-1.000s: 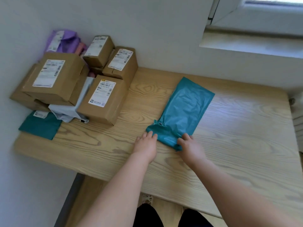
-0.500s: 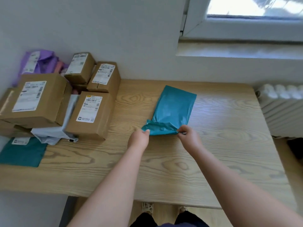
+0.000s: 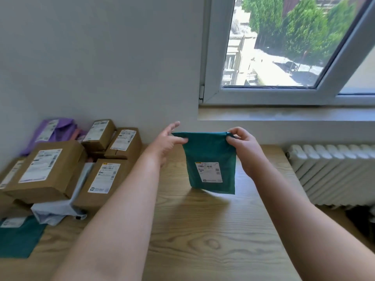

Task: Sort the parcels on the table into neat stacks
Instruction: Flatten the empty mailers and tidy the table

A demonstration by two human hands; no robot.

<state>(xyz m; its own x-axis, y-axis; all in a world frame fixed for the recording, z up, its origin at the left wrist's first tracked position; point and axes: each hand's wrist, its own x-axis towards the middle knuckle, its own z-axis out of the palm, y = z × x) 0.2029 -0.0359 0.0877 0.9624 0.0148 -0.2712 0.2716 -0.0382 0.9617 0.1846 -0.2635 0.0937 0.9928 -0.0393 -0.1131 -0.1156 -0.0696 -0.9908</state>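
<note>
A teal mailer bag (image 3: 211,155) with a white shipping label hangs upright above the wooden table (image 3: 203,240). My left hand (image 3: 167,141) pinches its top left corner, the other fingers spread out. My right hand (image 3: 241,146) pinches the top right corner. The bag's lower edge hovers just above the tabletop. On the left a heap of parcels lies: several brown cardboard boxes (image 3: 46,169), a purple mailer (image 3: 52,132) at the back, a pale grey-blue mailer (image 3: 58,211) under the boxes, and another teal mailer (image 3: 18,238) at the front left.
A white wall runs behind the table, with a window and sill (image 3: 284,114) at upper right. A white radiator (image 3: 332,175) stands past the table's right edge. Bare wood shows in the middle and front right of the table.
The teal mailer lay flat on the table with both hands at its near end; now both hands have lifted it upright, label facing me. My view has tilted up toward the window.
</note>
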